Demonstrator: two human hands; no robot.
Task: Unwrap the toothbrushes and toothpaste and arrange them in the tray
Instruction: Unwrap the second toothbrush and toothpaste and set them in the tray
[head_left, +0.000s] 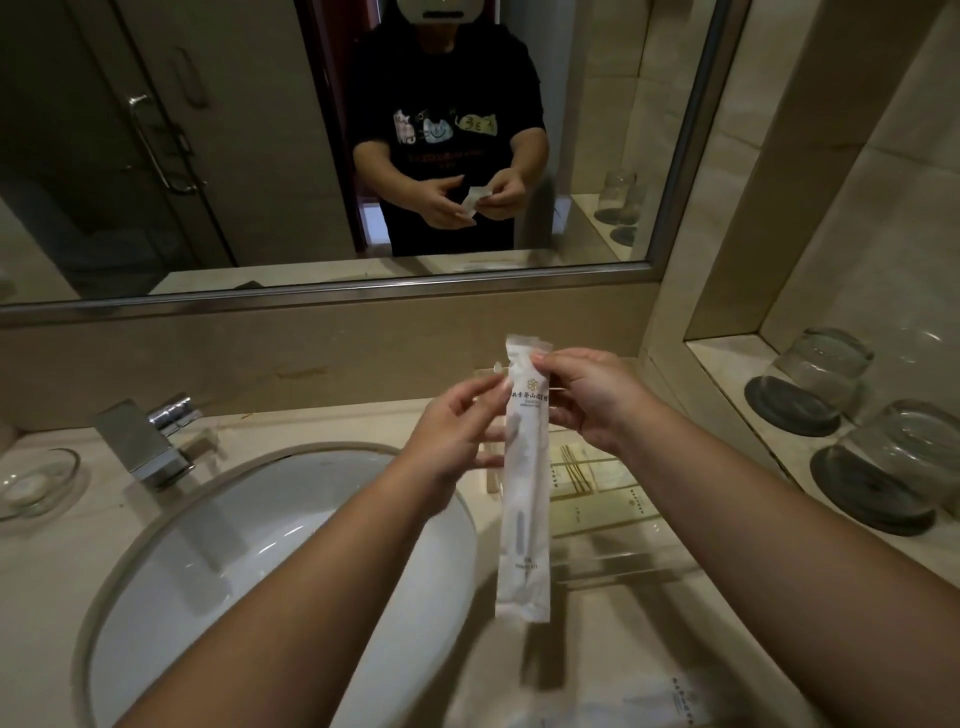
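Note:
A long white wrapped toothbrush packet (523, 499) hangs upright above the counter, printed with a gold logo near its top. My right hand (592, 400) pinches the packet near its top edge. My left hand (457, 426) touches the packet's left side with thumb and fingers just below the top. Behind the hands lies a clear tray (597, 488) on the counter, holding flat yellowish packets. Another wrapped packet (644, 701) lies on the counter at the bottom right.
A white round sink (291, 545) with a chrome faucet (140, 441) fills the left. A glass dish (36, 483) sits far left. Two upturned glasses (815, 379) (893, 462) stand on dark coasters in the right niche. A mirror (260, 156) spans the wall.

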